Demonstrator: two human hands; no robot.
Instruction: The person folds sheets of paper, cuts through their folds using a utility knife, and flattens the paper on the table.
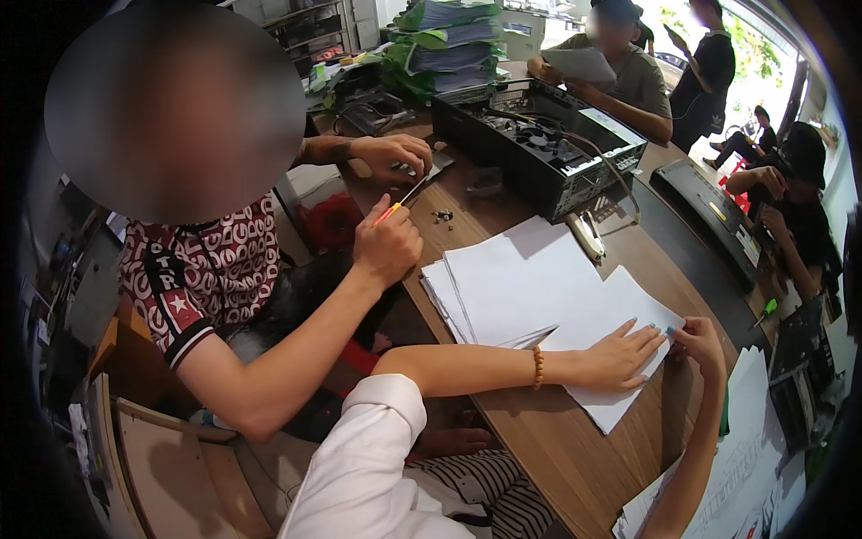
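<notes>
My left hand [618, 359] lies flat, fingers stretched out, on a small stack of white paper [628, 301] near the table's edge. At the right edge of that paper, my right hand [699, 345] has thumb and fingertips closed on the sheet. A larger pile of white sheets [516, 278] lies to the left, its edge touching the stack under my left hand. Between the two piles, a few sheet corners [530, 338] stick up. A beaded bracelet [538, 366] circles my left wrist.
On the left, a seated co-worker holds a screwdriver [388, 214] over a small dark part, near loose screws [443, 216]. An opened computer case [539, 144] stands behind the paper. Printed sheets [745, 467] lie at right. Other people sit and stand beyond the table.
</notes>
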